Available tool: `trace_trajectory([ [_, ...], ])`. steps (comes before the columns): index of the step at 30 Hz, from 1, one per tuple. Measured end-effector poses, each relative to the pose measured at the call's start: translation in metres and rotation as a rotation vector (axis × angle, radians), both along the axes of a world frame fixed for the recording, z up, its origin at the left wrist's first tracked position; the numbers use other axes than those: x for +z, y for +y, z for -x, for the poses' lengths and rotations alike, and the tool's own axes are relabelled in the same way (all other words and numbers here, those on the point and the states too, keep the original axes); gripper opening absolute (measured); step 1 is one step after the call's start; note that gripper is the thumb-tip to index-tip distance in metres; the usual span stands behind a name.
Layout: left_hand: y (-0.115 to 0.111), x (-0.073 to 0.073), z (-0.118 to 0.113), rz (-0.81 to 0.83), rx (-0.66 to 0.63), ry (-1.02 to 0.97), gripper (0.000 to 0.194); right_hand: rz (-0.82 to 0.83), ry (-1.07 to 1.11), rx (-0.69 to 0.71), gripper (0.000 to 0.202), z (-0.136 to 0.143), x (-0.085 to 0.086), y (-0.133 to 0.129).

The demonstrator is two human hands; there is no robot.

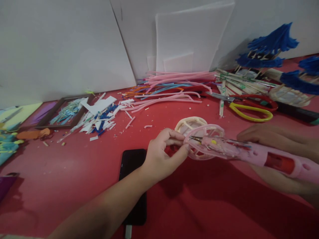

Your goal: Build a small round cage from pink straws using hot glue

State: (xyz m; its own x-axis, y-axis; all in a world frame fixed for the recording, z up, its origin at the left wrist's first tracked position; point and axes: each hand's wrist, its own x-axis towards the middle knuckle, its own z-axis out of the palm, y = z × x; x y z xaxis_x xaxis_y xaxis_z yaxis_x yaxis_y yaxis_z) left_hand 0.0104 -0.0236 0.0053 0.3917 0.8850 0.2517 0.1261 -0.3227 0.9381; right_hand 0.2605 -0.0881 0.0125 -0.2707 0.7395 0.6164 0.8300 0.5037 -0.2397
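Observation:
My left hand (165, 149) pinches the near rim of a small round frame (190, 122) between thumb and fingers. The frame has pale cream hoops and bars, with a pink strip (219, 127) curved along one side. At the right, my right hand (264, 134) is wrapped round a pink glue gun (256, 154), partly hidden behind its body. The gun lies nearly level, and its metal nozzle (195, 137) points left, right at the pink strip close to my left fingertips. Dried glue coats the gun's front end.
A black phone (133, 166) with a cable lies under my left forearm. Pink strips (174, 81), white scraps (99, 121) and a brown tray (40, 124) are spread behind. Scissors (249, 109) with red and yellow handles and blue-roofed stick models (271, 43) stand at the right.

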Motion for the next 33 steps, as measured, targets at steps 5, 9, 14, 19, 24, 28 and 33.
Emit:
trace_trajectory([
  [5, 0.000, 0.000, 0.000, 0.008, 0.004, 0.011, 0.014, 0.004, 0.025, -0.001, 0.005, 0.002, 0.004, -0.001],
  [9, 0.000, -0.001, 0.000, 0.002, 0.001, 0.016, 0.013, 0.012, 0.053, -0.005, 0.007, 0.006, 0.008, -0.001],
  [14, 0.000, -0.001, 0.000, 0.008, -0.001, 0.002, 0.014, -0.036, 0.003, 0.049, 0.009, -0.003, 0.009, 0.005],
  [19, 0.000, -0.001, 0.000, -0.007, 0.011, -0.005, 0.014, -0.062, -0.029, 0.053, 0.013, -0.009, 0.011, 0.008],
  [24, 0.000, -0.001, 0.000, 0.013, 0.014, -0.001, 0.015, 0.012, 0.015, 0.036, 0.006, -0.006, 0.013, 0.003],
  [28, -0.001, -0.001, 0.000, 0.038, 0.023, -0.005, 0.015, 0.034, 0.031, -0.062, 0.003, -0.002, 0.016, -0.001],
  [33, 0.000, 0.000, -0.001, 0.031, 0.034, -0.010, 0.014, 0.036, 0.051, -0.069, 0.002, 0.000, 0.017, -0.002],
])
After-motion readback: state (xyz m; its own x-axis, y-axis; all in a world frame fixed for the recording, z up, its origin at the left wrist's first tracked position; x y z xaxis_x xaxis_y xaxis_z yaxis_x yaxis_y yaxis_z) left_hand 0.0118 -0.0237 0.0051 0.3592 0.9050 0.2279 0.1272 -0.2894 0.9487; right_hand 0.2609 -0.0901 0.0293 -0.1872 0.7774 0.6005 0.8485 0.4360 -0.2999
